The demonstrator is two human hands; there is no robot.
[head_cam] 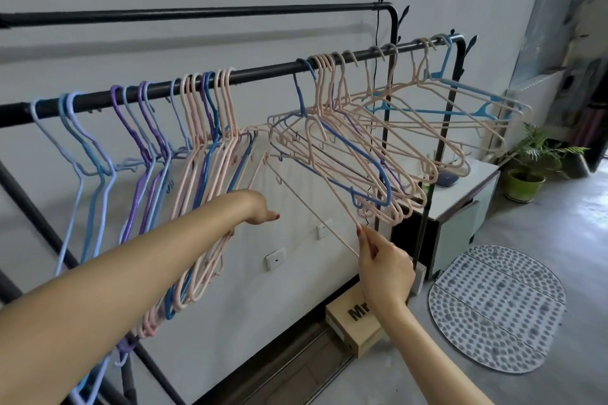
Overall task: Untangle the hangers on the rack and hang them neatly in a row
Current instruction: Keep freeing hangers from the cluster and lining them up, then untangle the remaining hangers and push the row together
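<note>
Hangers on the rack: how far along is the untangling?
Done: the hangers at the rail's left hang straight in a row. In hand: the right hand pinches a pink hanger by its corner; the left hand reaches in open. Left: the tangled bunch on the right.

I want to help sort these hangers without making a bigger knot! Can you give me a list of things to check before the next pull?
1. Right hand has a firm pinch on the thin pink hanger: ok, fingers are curled round its bar.
2. That hanger's hook is off the rail: cannot tell, its top is lost in the tangled bunch.
3. Tangled bunch is loose enough to let go: not ok, many hangers cross each other there.
4. Left hand steadies the tidy pink group: cannot tell, its fingers are hidden.
5. Room on the rail for the freed hanger: ok, a bare stretch lies between the two groups.
</note>
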